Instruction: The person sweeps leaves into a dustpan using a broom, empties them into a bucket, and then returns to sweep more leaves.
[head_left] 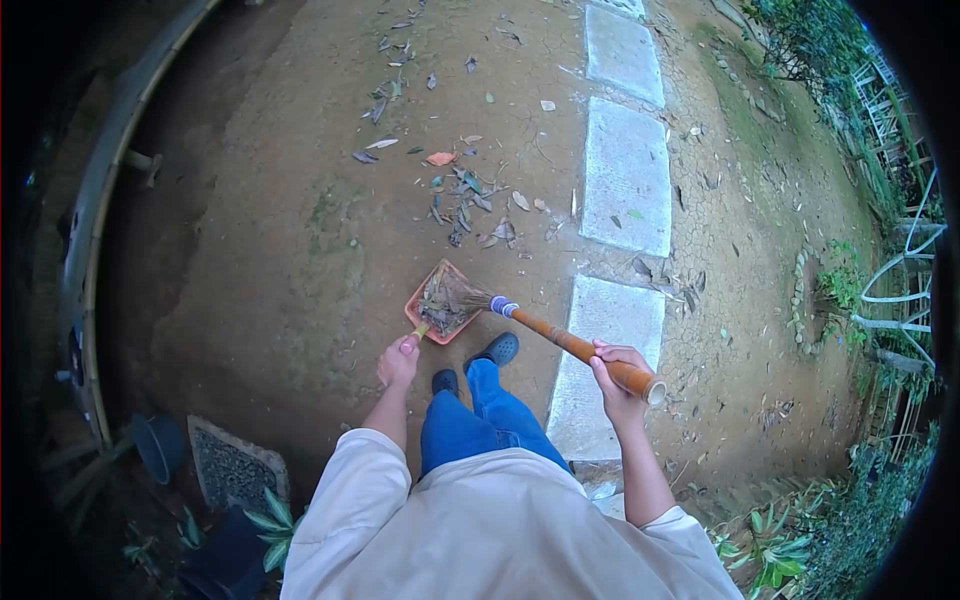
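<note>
My left hand (398,362) grips the short handle of an orange dustpan (436,322) resting on the dirt just ahead of my feet. Dry leaves and twigs lie inside the pan. My right hand (618,380) is closed around the orange handle of a broom (570,345). The broom's bristle head (470,298) reaches into the pan from the right. A loose pile of fallen leaves (470,205) lies on the ground a little beyond the pan.
A path of pale concrete slabs (627,175) runs along the right of the dirt yard. More leaves (390,90) are scattered farther off. A curved wall edge (95,220) bounds the left, with a dark pot (158,445) and a grate (232,468). White fencing (900,280) and plants stand at the right.
</note>
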